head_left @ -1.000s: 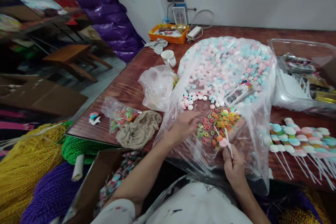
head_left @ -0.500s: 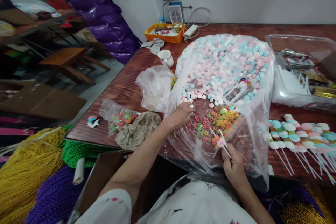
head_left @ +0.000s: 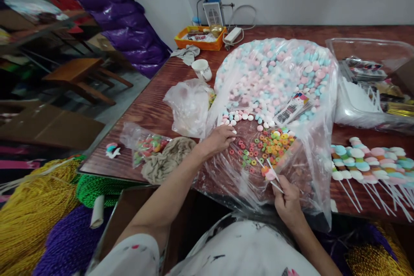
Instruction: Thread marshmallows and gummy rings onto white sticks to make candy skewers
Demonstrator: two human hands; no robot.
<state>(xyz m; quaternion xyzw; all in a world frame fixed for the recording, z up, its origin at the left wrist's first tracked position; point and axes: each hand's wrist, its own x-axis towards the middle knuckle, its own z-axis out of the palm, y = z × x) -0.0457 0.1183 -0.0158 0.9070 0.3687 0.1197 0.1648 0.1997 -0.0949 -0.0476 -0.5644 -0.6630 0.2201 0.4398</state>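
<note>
My left hand (head_left: 219, 141) is closed at the near edge of the pile of pink, white and blue marshmallows (head_left: 268, 75), with a small white marshmallow (head_left: 234, 132) at its fingertips. Closed around white sticks (head_left: 275, 183), my right hand (head_left: 289, 202) is lower and to the right. A pink marshmallow (head_left: 270, 174) and an orange ring are on the sticks, tilted up toward the left. Between the hands and the pile lie loose coloured cereal rings (head_left: 274, 146), on a large clear plastic bag (head_left: 315, 172).
At right, finished-looking marshmallow sticks (head_left: 371, 164) lie in a row below a clear plastic box (head_left: 355, 116). Left are a cloth (head_left: 170, 159), bagged rings (head_left: 150, 144), a crumpled bag (head_left: 187, 105) and a paper cup (head_left: 202, 70). An orange tray (head_left: 200, 44) stands behind.
My left hand has drawn back slightly to the left from the marshmallows. My right hand stays nearly in place with its sticks. The whole view has shifted a little.
</note>
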